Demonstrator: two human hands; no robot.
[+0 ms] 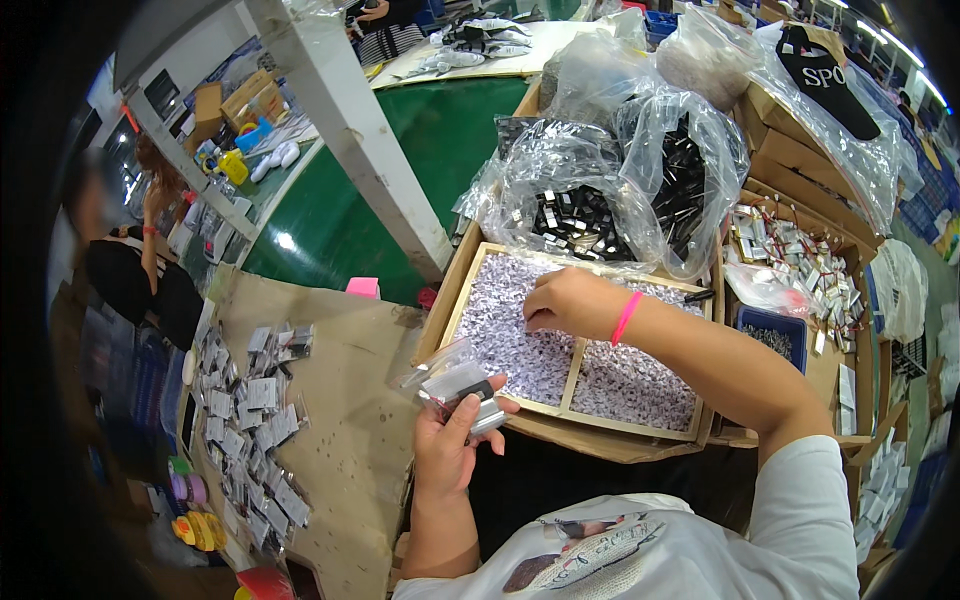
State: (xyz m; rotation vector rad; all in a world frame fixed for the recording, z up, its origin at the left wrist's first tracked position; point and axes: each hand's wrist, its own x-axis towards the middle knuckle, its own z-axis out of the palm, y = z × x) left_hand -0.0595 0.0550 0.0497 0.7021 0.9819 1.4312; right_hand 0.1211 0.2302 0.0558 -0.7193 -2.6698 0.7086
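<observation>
Wooden-framed tray point(573, 377), small whitish bits point(500, 330); crinkly plastic packet point(450, 380).

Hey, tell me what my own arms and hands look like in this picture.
Both hands are ungloved and both forearms bare. The right hand has a plain, bright pink band at its wrist, and a loose white sleeve covers that upper arm. The left hand shows no band at the wrist.
</observation>
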